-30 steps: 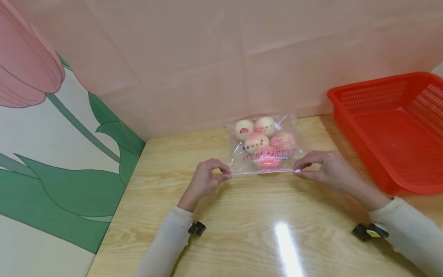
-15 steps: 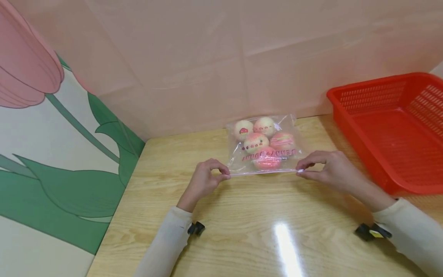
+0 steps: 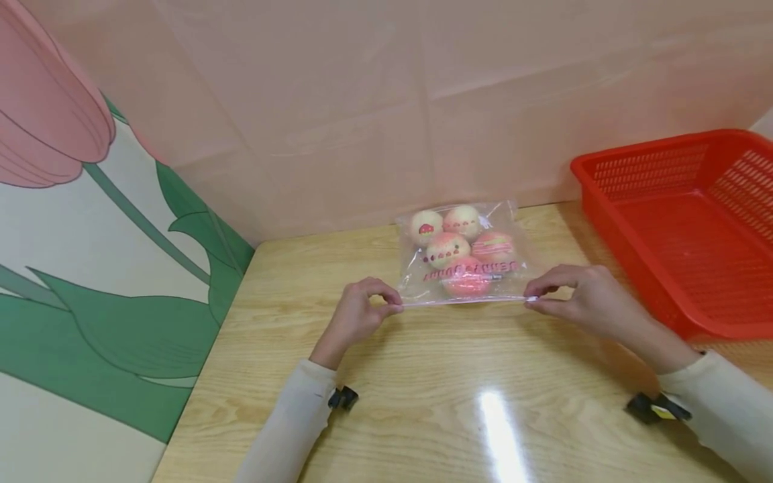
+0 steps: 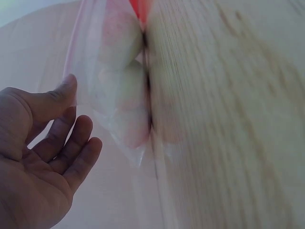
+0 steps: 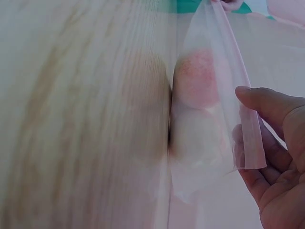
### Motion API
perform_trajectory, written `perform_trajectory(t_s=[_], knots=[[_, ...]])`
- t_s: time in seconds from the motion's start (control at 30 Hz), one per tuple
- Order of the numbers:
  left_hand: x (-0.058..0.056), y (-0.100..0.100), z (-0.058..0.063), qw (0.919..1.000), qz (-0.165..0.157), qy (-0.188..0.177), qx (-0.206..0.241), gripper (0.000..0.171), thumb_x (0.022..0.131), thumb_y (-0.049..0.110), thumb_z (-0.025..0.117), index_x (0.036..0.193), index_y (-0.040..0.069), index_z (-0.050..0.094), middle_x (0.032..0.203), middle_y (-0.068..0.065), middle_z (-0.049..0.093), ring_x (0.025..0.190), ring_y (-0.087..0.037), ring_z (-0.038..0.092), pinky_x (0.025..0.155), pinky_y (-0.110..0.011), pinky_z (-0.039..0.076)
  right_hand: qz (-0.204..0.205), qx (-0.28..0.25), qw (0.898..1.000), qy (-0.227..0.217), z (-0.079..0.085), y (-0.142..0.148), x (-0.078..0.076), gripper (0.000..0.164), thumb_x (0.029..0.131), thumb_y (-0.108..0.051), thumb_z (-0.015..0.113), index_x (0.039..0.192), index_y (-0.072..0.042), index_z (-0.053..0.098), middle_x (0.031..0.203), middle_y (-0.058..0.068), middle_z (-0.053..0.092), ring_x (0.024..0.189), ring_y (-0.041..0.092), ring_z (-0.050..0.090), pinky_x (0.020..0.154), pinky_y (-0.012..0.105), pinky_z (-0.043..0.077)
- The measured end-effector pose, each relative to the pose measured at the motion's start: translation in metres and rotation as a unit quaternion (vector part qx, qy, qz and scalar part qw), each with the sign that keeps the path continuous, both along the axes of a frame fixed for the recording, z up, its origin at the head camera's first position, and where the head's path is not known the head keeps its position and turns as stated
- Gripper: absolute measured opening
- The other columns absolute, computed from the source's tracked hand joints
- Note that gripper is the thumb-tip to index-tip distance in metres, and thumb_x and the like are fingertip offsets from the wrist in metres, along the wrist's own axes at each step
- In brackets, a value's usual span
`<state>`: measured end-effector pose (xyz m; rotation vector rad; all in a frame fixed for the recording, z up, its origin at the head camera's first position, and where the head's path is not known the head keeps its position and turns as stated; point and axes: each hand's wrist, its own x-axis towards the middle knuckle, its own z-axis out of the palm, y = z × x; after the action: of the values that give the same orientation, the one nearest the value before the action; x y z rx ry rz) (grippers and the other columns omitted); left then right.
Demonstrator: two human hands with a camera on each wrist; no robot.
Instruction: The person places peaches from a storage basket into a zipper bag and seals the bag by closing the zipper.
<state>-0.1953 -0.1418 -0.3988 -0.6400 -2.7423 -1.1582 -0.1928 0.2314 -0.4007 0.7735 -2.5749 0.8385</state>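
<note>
A clear plastic zip bag (image 3: 413, 285) with red print lies on the wooden table, holding several pale and pink peaches (image 3: 447, 251). My left hand (image 3: 359, 312) pinches the left end of the bag's near, zipped edge between thumb and fingers. At the right end of that edge, my right hand (image 3: 588, 298) pinches a small white zip slider (image 3: 531, 299). Held between the hands, the edge is taut and straight. In the right wrist view, the thumb of the right hand (image 5: 279, 138) presses the bag's pink-tinted strip (image 5: 238, 62), and fingers show through the plastic behind it.
A red perforated plastic basket (image 3: 652, 268) stands on the right, close to the right forearm. Behind the table hangs a pink sheet (image 3: 338, 134). On the left is a panel with a tulip picture (image 3: 139, 315). Light reflects off the tabletop (image 3: 423, 416).
My right hand has slid a little to the right along the bag's near edge, with the white slider in its fingers. The left hand stays at the left end.
</note>
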Motion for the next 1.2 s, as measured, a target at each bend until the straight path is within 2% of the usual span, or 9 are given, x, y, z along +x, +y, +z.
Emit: perform_trajectory(t_s=[0.37, 0.57, 0.73, 0.97, 1.2], knots=[[0.000, 0.001, 0.000, 0.9999, 0.006, -0.010, 0.000, 0.007, 0.084, 0.008, 0.078, 0.080, 0.012, 0.075, 0.084, -0.001, 0.072, 0.084, -0.016, 0.064, 0.094, -0.048, 0.057, -0.002, -0.003, 1.000, -0.021, 0.000, 0.008, -0.002, 0.023, 0.071, -0.018, 0.090, 0.087, -0.028, 0.076, 0.085, -0.011, 0.076, 0.074, -0.006, 0.061, 0.063, 0.007, 0.050], [0.000, 0.001, -0.001, 0.9998, 0.009, -0.016, -0.001, 0.006, 0.085, 0.009, 0.077, 0.081, 0.013, 0.075, 0.085, -0.001, 0.072, 0.085, -0.015, 0.064, 0.094, -0.050, 0.057, -0.010, -0.012, 0.999, -0.032, 0.001, 0.010, -0.003, 0.026, 0.070, -0.015, 0.090, 0.086, -0.029, 0.075, 0.083, -0.011, 0.075, 0.072, -0.006, 0.060, 0.061, 0.007, 0.049], [-0.001, 0.001, -0.002, 0.9999, 0.012, -0.010, -0.001, 0.007, 0.084, 0.008, 0.078, 0.081, 0.013, 0.075, 0.085, -0.001, 0.072, 0.084, -0.016, 0.064, 0.091, -0.049, 0.058, -0.019, 0.002, 0.999, -0.031, 0.001, 0.012, -0.003, 0.025, 0.071, -0.015, 0.090, 0.086, -0.029, 0.075, 0.084, -0.011, 0.076, 0.073, -0.005, 0.060, 0.061, 0.011, 0.052], [-0.002, 0.002, -0.001, 0.9997, 0.015, -0.017, -0.009, 0.006, 0.086, 0.009, 0.077, 0.082, 0.014, 0.076, 0.087, 0.000, 0.072, 0.085, -0.015, 0.064, 0.090, -0.048, 0.058, -0.031, -0.006, 0.999, -0.040, 0.001, 0.015, -0.004, 0.026, 0.070, -0.015, 0.090, 0.085, -0.030, 0.075, 0.084, -0.010, 0.076, 0.072, -0.005, 0.059, 0.059, 0.009, 0.049], [-0.002, -0.001, -0.001, 0.9993, 0.027, -0.023, -0.010, 0.007, 0.086, 0.009, 0.077, 0.081, 0.015, 0.075, 0.087, 0.000, 0.072, 0.085, -0.014, 0.064, 0.091, -0.050, 0.056, -0.020, 0.001, 0.999, -0.039, 0.001, 0.018, -0.006, 0.024, 0.072, -0.016, 0.089, 0.088, -0.028, 0.075, 0.086, -0.011, 0.076, 0.074, -0.005, 0.059, 0.061, 0.009, 0.049]])
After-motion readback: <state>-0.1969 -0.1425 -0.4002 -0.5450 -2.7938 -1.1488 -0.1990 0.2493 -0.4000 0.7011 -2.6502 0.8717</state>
